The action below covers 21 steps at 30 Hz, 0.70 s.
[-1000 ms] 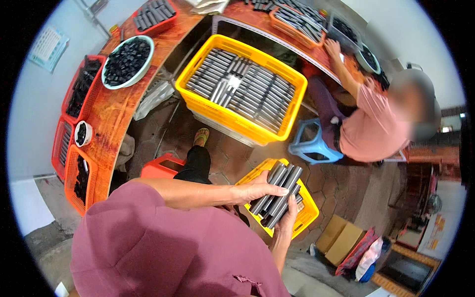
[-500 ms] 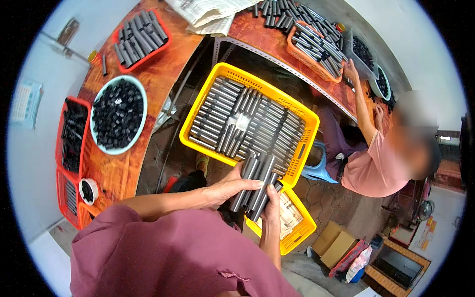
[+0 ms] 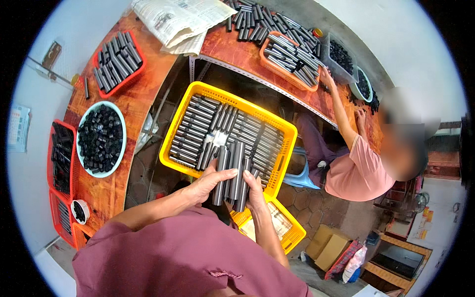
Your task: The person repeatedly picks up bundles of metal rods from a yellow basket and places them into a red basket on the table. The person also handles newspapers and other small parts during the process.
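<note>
Dark tubes (image 3: 238, 171) pinched between left hand (image 3: 210, 182) and right hand (image 3: 256, 194), over the near rim of the yellow crate (image 3: 220, 94).
Step in hand appears to be two-handed support; shifting smooth, round walls likely calls for even pressure. Crate: perforated plastic. Beyond, left: surface (image 3: 141, 94), pale bowl (image 3: 124, 141), stubby black pieces (image 3: 101, 138).
</note>
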Each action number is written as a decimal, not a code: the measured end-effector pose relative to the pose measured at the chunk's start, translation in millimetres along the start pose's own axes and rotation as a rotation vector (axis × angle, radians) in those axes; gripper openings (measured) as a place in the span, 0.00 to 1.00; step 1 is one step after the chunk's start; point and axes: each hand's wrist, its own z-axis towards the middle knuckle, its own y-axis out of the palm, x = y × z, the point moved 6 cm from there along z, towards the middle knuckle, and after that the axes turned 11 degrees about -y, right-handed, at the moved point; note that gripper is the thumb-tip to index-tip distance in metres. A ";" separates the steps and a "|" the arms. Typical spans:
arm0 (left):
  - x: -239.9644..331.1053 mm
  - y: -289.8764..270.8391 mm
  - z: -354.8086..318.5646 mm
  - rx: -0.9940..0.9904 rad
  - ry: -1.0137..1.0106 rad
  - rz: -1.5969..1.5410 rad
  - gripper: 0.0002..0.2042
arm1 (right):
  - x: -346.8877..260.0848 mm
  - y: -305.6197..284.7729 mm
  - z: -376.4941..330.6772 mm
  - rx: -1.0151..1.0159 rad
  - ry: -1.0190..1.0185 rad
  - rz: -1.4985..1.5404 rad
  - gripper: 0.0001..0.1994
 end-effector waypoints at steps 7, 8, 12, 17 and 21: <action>18.4 4.7 23.3 0.037 0.006 0.049 0.41 | -22.5 -0.2 28.0 -0.040 0.000 -0.057 0.25; 20.2 2.3 24.3 0.062 0.003 0.057 0.41 | -21.9 0.1 30.3 -0.042 0.017 -0.062 0.24; 17.6 -16.8 27.9 0.048 -0.018 -0.010 0.41 | 9.5 -0.5 41.6 -0.017 0.077 -0.007 0.24; 13.5 -61.6 30.8 0.091 -0.162 -0.071 0.41 | 48.4 19.2 50.1 0.045 0.186 0.055 0.24; 25.2 -89.2 30.8 0.032 -0.186 -0.065 0.37 | 73.4 39.1 51.9 0.155 0.218 0.073 0.23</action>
